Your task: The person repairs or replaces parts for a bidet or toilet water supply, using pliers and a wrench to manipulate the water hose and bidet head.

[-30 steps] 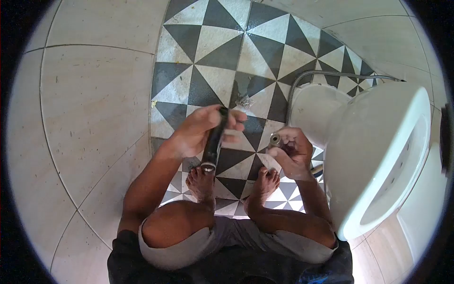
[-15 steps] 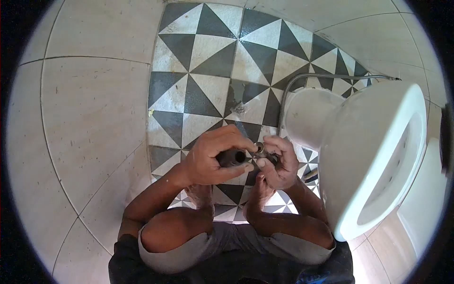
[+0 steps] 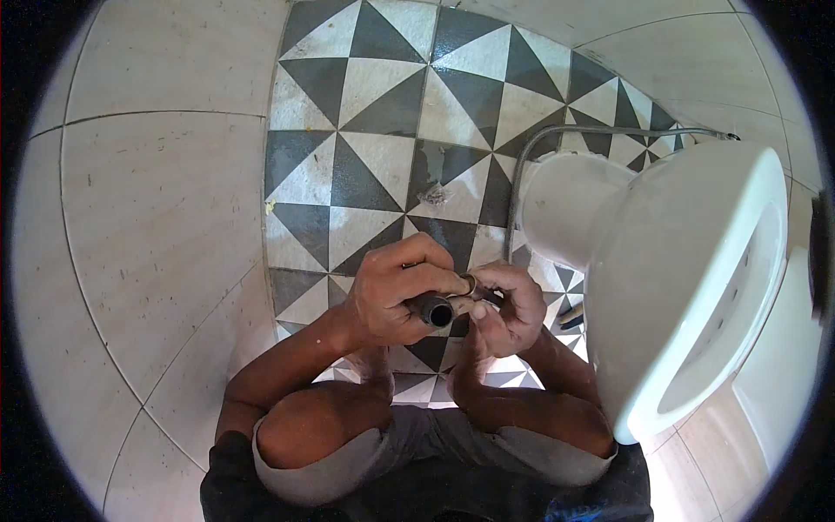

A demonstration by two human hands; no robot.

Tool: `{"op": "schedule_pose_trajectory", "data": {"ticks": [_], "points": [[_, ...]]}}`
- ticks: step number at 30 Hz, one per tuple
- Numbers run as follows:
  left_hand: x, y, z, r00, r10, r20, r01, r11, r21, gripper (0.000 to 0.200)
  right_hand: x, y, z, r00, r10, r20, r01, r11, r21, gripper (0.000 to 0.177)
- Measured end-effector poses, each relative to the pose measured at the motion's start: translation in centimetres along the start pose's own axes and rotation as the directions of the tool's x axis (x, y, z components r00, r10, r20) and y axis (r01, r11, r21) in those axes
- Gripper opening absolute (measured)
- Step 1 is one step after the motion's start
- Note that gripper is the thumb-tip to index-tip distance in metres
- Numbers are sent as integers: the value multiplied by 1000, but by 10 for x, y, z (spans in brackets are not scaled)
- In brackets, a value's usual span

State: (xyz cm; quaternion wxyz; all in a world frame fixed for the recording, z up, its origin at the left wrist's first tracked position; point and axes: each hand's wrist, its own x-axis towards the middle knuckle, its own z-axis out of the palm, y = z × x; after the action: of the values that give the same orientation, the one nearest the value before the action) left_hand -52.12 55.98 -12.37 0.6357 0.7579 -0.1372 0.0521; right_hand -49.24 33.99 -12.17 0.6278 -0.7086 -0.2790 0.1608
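My left hand point(image 3: 396, 291) is wrapped around a dark tube point(image 3: 434, 311) whose round hollow end faces up toward me. My right hand point(image 3: 513, 309) pinches a small metal fitting point(image 3: 470, 284) with a round rim, thumb and fingers closed on it. Fingertips of both hands meet at the fitting, right beside the tube's open end. A dark part behind the fitting is mostly hidden by my right fingers. The grey hose point(image 3: 515, 196) runs down to just behind my right hand in this view.
A white toilet point(image 3: 687, 261) stands close on my right. Its hose bends along the floor from the wall. Black and white patterned tiles point(image 3: 374, 165) cover the floor, with a small clump of debris point(image 3: 433, 195) ahead. A tiled wall point(image 3: 165, 235) rises on my left.
My left hand has tilted the dark tube, and its hollow end now faces me more and sits slightly lower. My right fingers have drawn in closer around the fitting. The view has shifted slightly.
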Motion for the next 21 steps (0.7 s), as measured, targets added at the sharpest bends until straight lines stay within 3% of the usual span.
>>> {"op": "schedule_pose_trajectory", "data": {"ticks": [3,5,6,7,9,11,13,15,16,20,21], "points": [[5,1,-3,1000,9,-13,-9,998,-57,40,0,2,4,998,11,-60,-12,1000,-16,34],[-2,-1,-9,969,-245,-25,235,951,-199,48,1,2,3,996,7,-88,-10,999,-36,34],[-7,-7,-10,970,-244,-21,235,952,-197,48,1,2,2,994,37,-101,-40,999,-27,34],[-12,-16,-11,910,-414,-17,371,833,-410,50,1,1,2,991,68,-113,-70,997,-17,34],[-14,-21,-22,825,-564,27,466,653,-596,53,1,1,-1,993,60,-98,-64,997,-40,33],[-9,-13,-40,636,-707,310,730,423,-536,44,1,2,-1,995,55,-82,-60,996,-64,31],[-13,-18,-46,663,-689,291,685,404,-606,43,0,4,-1,990,95,-104,-98,995,-27,30],[-12,-11,-51,655,-711,253,510,169,-843,45,0,4,-2,987,107,-116,-112,993,-38,31],[-13,-13,-54,669,-673,315,496,88,-864,47,1,4,-3,986,115,-124,-122,991,-50,32],[-17,-22,-53,609,-682,405,602,66,-796,45,7,3,-6,989,87,-122,-97,992,-76,34],[-12,-15,-50,596,-741,309,658,230,-717,43,9,2,-6,989,68,-128,-80,992,-93,36]]}}
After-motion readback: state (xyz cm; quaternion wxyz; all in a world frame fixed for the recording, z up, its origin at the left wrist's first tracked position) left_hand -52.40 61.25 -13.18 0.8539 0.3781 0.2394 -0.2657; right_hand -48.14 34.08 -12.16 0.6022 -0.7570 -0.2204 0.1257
